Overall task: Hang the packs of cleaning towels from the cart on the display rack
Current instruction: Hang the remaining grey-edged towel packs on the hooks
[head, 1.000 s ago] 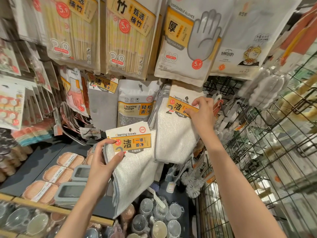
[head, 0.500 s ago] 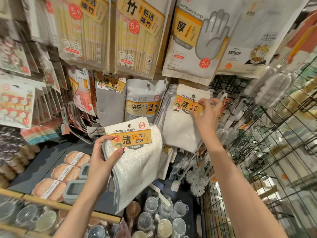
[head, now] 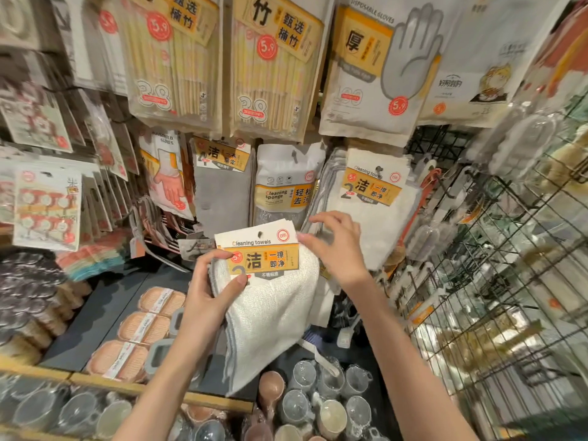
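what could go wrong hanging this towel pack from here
The left hand grips the cleaning towel pack only at its left edge, so the cloth hanging below might slip free. The hanging hole in its card looks small; missing the peg may bend the card. The right hand reaches in just beside the hung towel packs and might knock them.

Left shelf packs point(head: 47, 205) blurred; hanging towel pack point(head: 372, 198) partly hidden behind right hand point(head: 337, 246)

Both forearms bare, no sleeves in view; left grip point(head: 208, 292) and right grip point(head: 339, 246) ungloved, without rings.
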`<state>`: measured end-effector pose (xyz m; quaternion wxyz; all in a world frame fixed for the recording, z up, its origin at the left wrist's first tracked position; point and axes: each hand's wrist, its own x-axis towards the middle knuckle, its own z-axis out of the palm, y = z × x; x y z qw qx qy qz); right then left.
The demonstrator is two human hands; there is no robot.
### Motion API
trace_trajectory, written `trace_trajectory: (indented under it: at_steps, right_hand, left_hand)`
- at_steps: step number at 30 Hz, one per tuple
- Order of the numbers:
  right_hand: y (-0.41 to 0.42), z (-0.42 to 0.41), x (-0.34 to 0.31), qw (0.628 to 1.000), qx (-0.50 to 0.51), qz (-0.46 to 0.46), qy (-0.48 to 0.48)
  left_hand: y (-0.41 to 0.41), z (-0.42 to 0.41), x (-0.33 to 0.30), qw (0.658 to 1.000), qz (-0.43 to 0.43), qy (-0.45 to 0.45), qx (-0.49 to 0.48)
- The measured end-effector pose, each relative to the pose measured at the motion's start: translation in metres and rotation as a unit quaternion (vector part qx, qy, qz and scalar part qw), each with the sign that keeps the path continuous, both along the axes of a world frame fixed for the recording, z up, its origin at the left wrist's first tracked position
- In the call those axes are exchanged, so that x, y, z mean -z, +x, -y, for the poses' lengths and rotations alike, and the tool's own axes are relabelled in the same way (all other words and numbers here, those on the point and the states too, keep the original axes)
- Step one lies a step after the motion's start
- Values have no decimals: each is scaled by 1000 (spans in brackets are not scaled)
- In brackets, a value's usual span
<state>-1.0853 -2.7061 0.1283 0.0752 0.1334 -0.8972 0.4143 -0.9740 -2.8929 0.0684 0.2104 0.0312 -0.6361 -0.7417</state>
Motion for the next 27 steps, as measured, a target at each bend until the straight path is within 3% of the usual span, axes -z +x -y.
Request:
trace_trajectory:
  at_steps: [6,13,18,27]
  right_hand:
    - [23,21,11,994,-58,78,-43]
    - [37,23,9,995,-40,42,-85]
    - [38,11,0,989,-38,66,-128]
    - [24,-13,-6,990,-24,74,-115]
  left_hand:
    - [5,5,5,1000,2,-4,23]
    - [9,-1,0,999,20,-25,-6]
    - [11,-12,-3,998,40,-35,-16]
    - [5,-33,-8,998,51,-35,-6]
